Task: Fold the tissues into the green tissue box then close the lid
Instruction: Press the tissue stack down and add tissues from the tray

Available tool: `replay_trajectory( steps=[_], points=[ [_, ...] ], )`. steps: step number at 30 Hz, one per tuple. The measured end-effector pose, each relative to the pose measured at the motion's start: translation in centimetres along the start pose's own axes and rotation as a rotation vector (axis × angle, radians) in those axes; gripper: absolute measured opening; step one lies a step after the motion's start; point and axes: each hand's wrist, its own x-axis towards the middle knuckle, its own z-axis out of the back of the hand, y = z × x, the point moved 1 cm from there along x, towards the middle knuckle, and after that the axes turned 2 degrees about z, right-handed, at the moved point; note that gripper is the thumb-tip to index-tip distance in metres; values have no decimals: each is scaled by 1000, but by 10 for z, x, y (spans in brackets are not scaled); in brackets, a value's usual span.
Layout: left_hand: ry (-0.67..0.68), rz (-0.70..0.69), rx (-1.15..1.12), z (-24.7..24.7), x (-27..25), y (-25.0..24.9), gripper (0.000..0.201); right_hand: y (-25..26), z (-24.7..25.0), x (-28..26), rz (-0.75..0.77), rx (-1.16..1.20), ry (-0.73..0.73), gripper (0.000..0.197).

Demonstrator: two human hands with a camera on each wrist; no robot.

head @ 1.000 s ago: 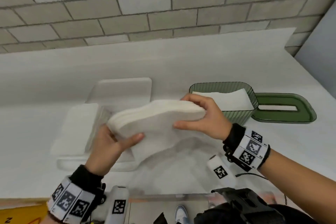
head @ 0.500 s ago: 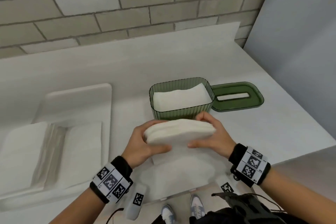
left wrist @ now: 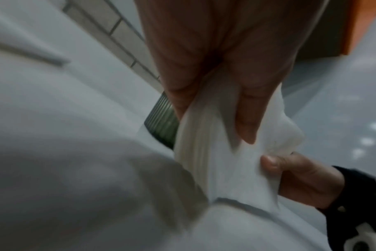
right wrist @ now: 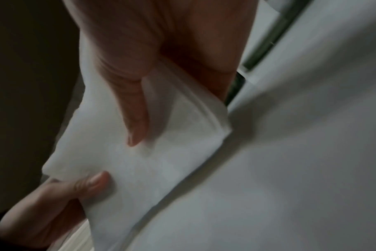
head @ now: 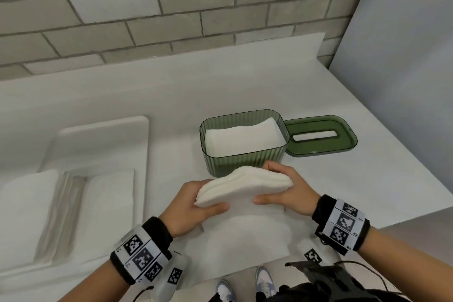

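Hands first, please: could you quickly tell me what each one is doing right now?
Left hand: grips the left end of the tissue stack.
Right hand: grips its right end.

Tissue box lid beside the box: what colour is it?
Translucent dark green, matching the ribbed box. The lid shows best in the head view, lying flat with its slot facing up.

No legible words or numbers, only black-and-white square code markers on the wristbands [head: 141, 257]

I'm wearing a black wristband [head: 157, 230] on my left wrist and another black wristband [head: 323, 206] on my right — each carrying a white strip of three black square marker codes. Bare forearms, no sleeves. White-and-blue sneakers [head: 263, 277] showing below.
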Motion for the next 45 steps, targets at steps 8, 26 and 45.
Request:
replay_trajectory(
  steps=[8,26,45],
  points=[
    [-259,-94,-129,48,46,-76,56,75,45,53,105,32,-264,53],
    [-399,84,555,32,98,-71,24,52,44,84,78,-785,-309,35],
    [13,256,899,27,106,-85,60,85,46,102,-240,-1139,161,73]
  ],
)
